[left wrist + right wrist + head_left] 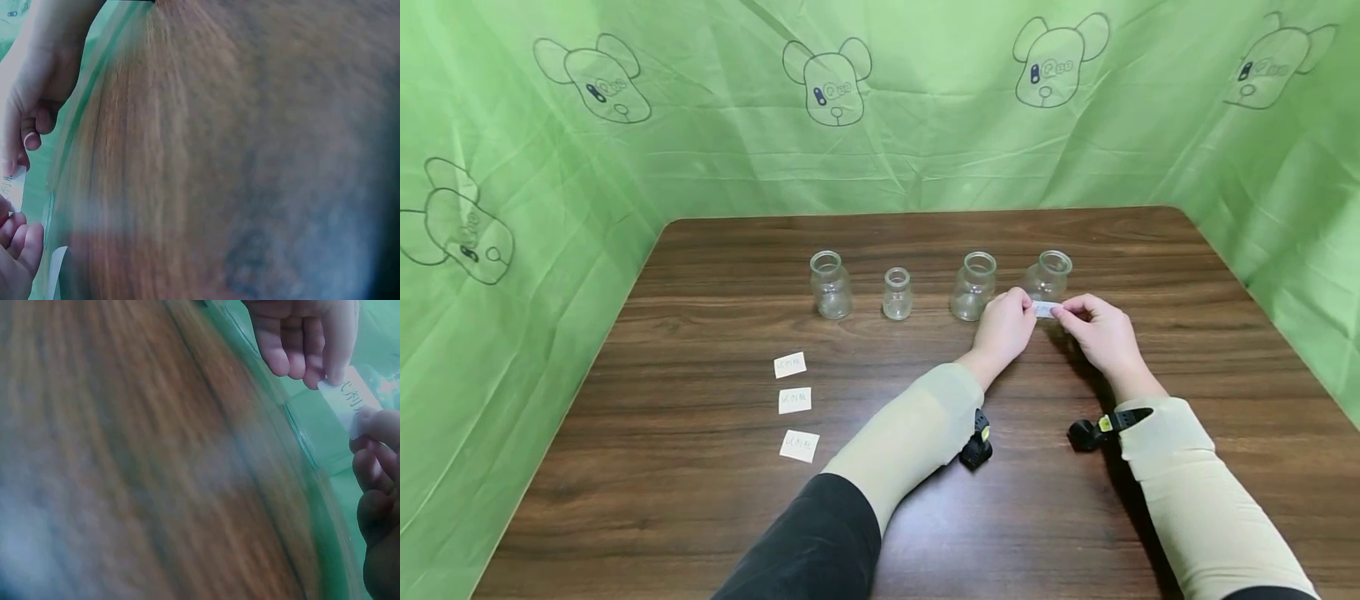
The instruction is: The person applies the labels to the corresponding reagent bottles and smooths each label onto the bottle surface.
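A small white paper label (pixel 1044 309) with handwriting is stretched between both hands in front of the rightmost glass jar (pixel 1051 275). My left hand (pixel 1006 325) pinches its left end between thumb and finger. At the right end, my right hand (pixel 1101 335) grips it the same way. Writing on the label (pixel 351 400) faces the camera in the right wrist view. In the head view the label overlaps the lower part of the jar, which is clear and open-mouthed. Close beside my left hand stands another glass jar (pixel 974 287).
Farther left are a clear jar (pixel 831 287) and a smaller one (pixel 897 294). Three white labels lie in a column on the brown wooden table (pixel 662 400): an upper label (pixel 790 365), a middle label (pixel 795 400) and a lower label (pixel 799 446). Green curtains (pixel 715 150) surround the table.
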{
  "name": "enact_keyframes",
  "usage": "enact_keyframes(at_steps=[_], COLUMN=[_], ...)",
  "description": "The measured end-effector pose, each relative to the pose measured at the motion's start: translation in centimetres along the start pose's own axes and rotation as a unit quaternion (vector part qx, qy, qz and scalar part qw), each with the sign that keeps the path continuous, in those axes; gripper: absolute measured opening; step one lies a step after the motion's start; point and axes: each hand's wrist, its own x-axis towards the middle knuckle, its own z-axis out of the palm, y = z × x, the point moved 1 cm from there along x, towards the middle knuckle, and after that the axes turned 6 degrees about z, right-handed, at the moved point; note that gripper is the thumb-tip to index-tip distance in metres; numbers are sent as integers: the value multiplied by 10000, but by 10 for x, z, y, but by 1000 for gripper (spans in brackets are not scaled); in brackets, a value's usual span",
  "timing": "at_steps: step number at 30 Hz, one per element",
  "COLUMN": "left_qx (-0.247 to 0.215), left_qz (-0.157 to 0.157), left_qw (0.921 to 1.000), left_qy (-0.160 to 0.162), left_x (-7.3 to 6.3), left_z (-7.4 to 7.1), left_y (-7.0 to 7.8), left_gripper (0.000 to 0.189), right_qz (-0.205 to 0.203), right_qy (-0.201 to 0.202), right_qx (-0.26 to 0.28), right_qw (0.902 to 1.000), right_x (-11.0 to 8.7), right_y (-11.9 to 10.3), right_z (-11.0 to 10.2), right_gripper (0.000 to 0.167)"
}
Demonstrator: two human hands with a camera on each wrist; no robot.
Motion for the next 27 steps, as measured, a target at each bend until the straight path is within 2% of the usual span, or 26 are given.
enact_keyframes(at_steps=[6, 11, 15, 27], left_qx=[179, 267, 256, 457], left_qz=[46, -55, -116, 5], left_qw=[9997, 9993, 9993, 9989], left_qy=[178, 256, 232, 102], left_x=[-1, 0, 1, 0], left_z=[-1, 2, 4, 4], left_y=[1, -2, -2, 2], left_gripper=[8, 8, 8, 7], right_qz=[-77, -66, 4, 203], right_qy=[46, 93, 183, 259], right_qx=[-37, -105, -66, -124], right_qw=[10000, 9999, 9998, 9994], right_x=[0, 2, 1, -1], right_y=[-3, -3, -4, -3], right_z=[3, 8, 9, 9], right_gripper=[23, 24, 26, 27])
